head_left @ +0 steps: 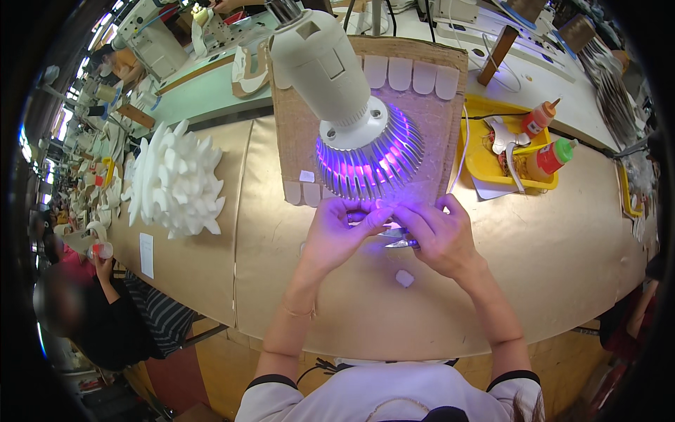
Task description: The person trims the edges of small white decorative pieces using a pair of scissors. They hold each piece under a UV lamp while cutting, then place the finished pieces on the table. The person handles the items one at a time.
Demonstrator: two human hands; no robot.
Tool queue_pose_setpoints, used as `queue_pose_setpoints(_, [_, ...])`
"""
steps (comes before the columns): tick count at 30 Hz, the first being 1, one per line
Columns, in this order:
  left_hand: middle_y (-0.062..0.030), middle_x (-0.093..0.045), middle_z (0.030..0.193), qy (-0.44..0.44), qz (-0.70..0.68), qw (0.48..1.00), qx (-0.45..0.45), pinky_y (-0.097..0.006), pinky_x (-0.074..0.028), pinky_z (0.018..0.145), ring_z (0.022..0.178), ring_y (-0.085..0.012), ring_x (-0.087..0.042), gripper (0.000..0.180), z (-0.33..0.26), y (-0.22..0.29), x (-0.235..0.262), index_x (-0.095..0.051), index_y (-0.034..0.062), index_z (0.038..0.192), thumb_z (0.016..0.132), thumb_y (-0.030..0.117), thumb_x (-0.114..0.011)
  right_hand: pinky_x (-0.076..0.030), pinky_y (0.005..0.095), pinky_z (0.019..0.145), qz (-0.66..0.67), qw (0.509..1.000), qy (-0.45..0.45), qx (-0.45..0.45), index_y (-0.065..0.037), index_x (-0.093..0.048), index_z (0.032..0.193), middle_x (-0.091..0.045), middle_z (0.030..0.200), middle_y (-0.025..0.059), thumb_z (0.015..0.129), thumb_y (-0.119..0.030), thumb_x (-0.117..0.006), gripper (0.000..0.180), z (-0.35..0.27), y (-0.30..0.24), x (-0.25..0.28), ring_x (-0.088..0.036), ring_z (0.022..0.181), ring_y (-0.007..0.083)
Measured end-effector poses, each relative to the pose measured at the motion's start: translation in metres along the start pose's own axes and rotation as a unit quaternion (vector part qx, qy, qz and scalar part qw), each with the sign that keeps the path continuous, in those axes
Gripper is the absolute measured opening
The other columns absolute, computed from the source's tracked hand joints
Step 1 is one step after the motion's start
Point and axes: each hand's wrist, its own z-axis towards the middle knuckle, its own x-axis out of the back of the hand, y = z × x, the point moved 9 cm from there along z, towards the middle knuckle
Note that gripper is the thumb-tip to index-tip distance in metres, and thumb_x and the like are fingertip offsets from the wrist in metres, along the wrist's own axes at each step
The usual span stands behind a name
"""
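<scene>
- both forearms come up from the lower edge and meet just below the lamp (358,112), a white-bodied fixture with a ribbed metal head that glows violet.
- the left hand (337,232) lies palm down, fingers bent toward the middle, its fingertips pinching a small pale piece (371,209) right under the lamp's glow; the grip is closed on that piece.
- the right hand (439,235) mirrors it, fingers curled inward and meeting the left fingertips; it touches the same piece, though how firmly it grasps cannot be told.
- the small pale piece looks thin and flat, washed purple by the light; most of it is hidden by the fingers.
- beneath the hands, just below the lamp, a shiny metal tool (397,238) lies on the tan tabletop (555,246); its shape is unclear.
- a small white scrap (404,278) lies on the tabletop below the hands, farther from the lamp.
- behind the lamp sits a cardboard sheet (436,141) with rows of pale rounded tabs along its upper and lower edges.
- right of the lamp, a yellow tray (481,165) holds two squeeze bottles (552,158) with orange bodies, one green-capped.
- left of the lamp stands a heap of white foam pieces (176,179), and below it a white paper slip (146,254).
</scene>
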Motion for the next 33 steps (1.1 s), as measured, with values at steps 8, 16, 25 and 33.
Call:
queue_pose_setpoints(8, [-0.0077,-0.066,0.096,0.027,0.010,0.996,-0.082,-0.025,-0.057,0.069,0.080,-0.0113,-0.064,0.016,-0.006,0.010,0.000,-0.068,-0.0063,0.097,0.088,0.007,-0.069,-0.042,0.0327,0.062,-0.008,0.999,0.033,0.012,-0.005,-0.063,0.112,-0.065,0.095,0.0028,0.077,-0.015,-0.064,0.037,-0.001,0.000,0.003,-0.061,0.079,0.0138])
queue_pose_setpoints(16, [-0.0052,-0.063,0.096,0.031,0.014,0.997,-0.076,-0.023,-0.054,0.066,0.082,-0.0099,-0.062,0.016,-0.009,0.008,0.001,-0.067,-0.0042,0.103,0.090,0.004,-0.066,-0.041,0.0321,0.062,-0.036,0.999,0.030,0.015,-0.006,-0.062,0.117,-0.064,0.095,0.0037,0.079,-0.017,-0.063,0.040,0.000,0.000,0.001,-0.060,0.076,0.0138])
queue_pose_setpoints(25, [-0.0081,-0.065,0.089,0.000,-0.120,0.982,-0.147,-0.030,-0.052,0.072,0.077,-0.0149,-0.063,0.013,-0.005,0.000,0.004,-0.064,-0.0044,0.097,0.091,0.007,-0.059,-0.042,0.0337,0.065,0.128,0.989,0.050,-0.058,-0.010,-0.060,0.118,-0.066,0.101,0.0043,0.065,-0.011,-0.075,0.055,0.001,0.011,0.005,-0.063,0.082,0.0175])
queue_pose_setpoints(33, [-0.0068,-0.064,0.091,0.022,-0.187,0.967,-0.173,-0.029,-0.053,0.074,0.080,-0.0138,-0.062,0.013,-0.011,-0.003,-0.009,-0.063,-0.0025,0.091,0.093,0.008,-0.056,-0.042,0.0342,0.066,0.166,0.982,0.040,-0.086,-0.007,-0.059,0.119,-0.066,0.103,0.0059,0.064,-0.003,-0.071,0.056,-0.010,0.004,-0.006,-0.064,0.083,0.0189])
